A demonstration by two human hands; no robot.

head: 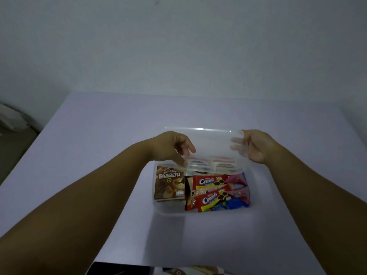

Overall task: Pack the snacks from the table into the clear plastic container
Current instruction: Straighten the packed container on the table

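Note:
A clear plastic container stands on the pale table in front of me, filled with snacks. A brown snack box lies at its left. Two red cream-biscuit packs lie in the middle, with pink and blue wrappers at the right. Above the far half I hold a clear lid, tilted up. My left hand grips the lid's left edge and my right hand grips its right edge. White and red packets show through the lid.
The table meets a plain grey wall behind. A dark gap with a pale object lies off the table's left edge. At the bottom edge, dark and patterned items poke into view.

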